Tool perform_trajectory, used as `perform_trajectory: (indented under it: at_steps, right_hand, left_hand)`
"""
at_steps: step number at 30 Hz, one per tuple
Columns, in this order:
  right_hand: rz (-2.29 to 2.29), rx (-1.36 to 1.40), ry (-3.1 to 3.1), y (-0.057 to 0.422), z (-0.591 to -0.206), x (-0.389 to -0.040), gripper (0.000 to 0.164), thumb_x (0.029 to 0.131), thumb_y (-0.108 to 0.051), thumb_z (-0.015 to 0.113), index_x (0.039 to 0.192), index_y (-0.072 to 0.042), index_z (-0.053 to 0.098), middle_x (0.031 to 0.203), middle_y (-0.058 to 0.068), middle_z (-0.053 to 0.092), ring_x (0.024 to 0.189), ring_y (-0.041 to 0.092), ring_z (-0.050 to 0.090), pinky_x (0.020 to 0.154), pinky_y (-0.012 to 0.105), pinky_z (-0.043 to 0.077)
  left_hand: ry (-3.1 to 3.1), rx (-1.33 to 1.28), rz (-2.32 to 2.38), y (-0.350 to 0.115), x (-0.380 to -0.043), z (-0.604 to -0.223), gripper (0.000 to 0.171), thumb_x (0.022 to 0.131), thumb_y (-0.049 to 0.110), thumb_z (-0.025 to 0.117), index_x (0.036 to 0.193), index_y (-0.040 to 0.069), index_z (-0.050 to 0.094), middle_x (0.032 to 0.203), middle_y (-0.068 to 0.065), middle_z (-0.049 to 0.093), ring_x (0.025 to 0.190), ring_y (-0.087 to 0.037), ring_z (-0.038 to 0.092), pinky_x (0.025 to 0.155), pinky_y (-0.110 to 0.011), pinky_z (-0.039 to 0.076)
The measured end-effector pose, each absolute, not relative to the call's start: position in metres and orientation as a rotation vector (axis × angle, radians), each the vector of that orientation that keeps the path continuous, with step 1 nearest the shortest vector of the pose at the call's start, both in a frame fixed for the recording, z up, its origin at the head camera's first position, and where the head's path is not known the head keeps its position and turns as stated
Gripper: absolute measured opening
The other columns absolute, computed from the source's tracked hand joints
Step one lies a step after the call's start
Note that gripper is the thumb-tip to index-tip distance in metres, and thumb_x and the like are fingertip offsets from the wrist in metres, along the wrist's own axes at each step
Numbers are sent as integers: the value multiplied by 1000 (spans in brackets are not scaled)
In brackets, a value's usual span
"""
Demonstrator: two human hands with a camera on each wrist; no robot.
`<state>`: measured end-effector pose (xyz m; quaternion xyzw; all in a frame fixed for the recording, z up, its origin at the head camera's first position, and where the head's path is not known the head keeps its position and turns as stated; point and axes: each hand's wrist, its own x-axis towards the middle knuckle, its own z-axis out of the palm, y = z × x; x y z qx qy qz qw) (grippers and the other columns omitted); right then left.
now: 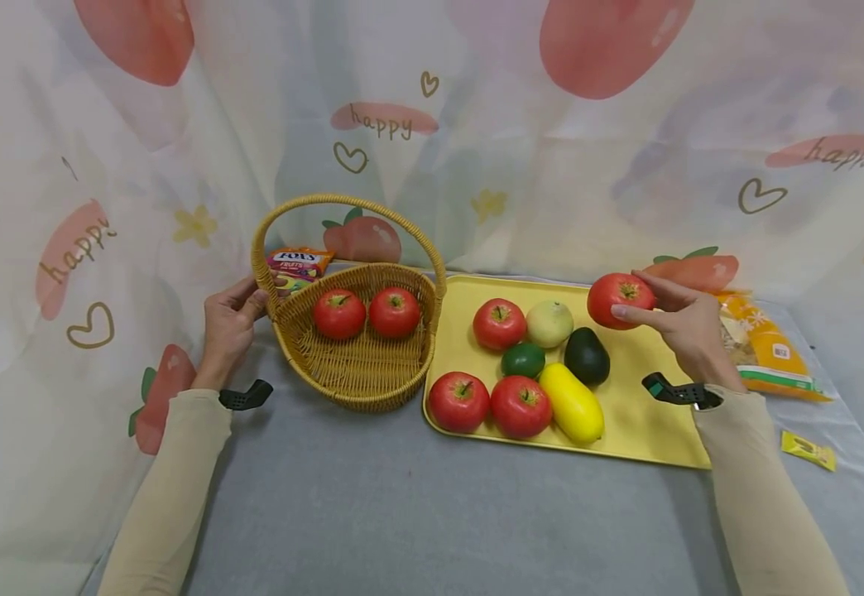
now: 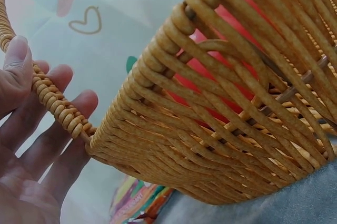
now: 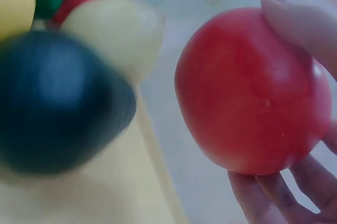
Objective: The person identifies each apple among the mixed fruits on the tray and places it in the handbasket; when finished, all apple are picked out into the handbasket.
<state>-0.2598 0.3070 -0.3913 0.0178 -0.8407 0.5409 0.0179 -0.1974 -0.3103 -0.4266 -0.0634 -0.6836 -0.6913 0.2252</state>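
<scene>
2 red apples (image 1: 367, 313) lie side by side inside the wicker basket (image 1: 357, 364), which stands on the grey tabletop (image 1: 402, 505) just left of the yellow tray (image 1: 648, 414). The left hand (image 1: 229, 324) grips the basket where the arched handle (image 1: 343, 203) meets the rim: in the left wrist view the thumb (image 2: 15, 58) presses over the woven handle (image 2: 55, 105) while the other fingers curl up behind it. Red of the fruit shows through the gaps in the basket wall (image 2: 221, 129) in that view.

The right hand (image 1: 688, 327) holds a third red apple (image 1: 621, 300) in the air above the far right part of the tray, clear of the tray surface. Its thumb lies across the front of the fruit and the fingers curve around the back; the right wrist view shows a fingertip (image 3: 295, 19) on top of the apple (image 3: 253, 92) and other fingers cupping it from below.

On the tray lie 3 more red apples: 1 at the back (image 1: 499, 324) and 2 at the front (image 1: 489, 403). Beside the back one sits a pale yellow-green round fruit (image 1: 549, 323), with a small green fruit (image 1: 523, 360) and a dark avocado (image 1: 587, 356) in the middle, and a yellow oblong fruit (image 1: 572, 403) at the front, touching the nearest apple.

Behind the basket lies a colourful sweets packet (image 1: 298, 266). Right of the tray lies an orange snack bag (image 1: 763, 348), and a small yellow sachet (image 1: 808, 450) lies near the table's right edge.
</scene>
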Motion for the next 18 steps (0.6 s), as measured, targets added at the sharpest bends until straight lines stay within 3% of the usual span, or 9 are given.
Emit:
perform_trajectory:
  at_steps: [9,18]
  right_hand:
    - [1748,314,-2555,278,-362,-245,61,84,-17,80,140,-18,58,126,-7,66,113,15,58,78,15,55]
    - [1773,472,-2601,249,-348,-231,61,82,-14,81,139,-18,59,128,-3,66,112,18,61,79,22,58]
  left_hand:
    - [-1885,-182,-1911,-310,-195,-425,33,96,12,62,126,-2,66,118,-30,65,94,-14,73,79,-26,58]
    - [-1890,-172,-1908,-309,-194,-424,34,97,14,61,128,0,65,119,-30,64,96,-17,73,80,-26,58]
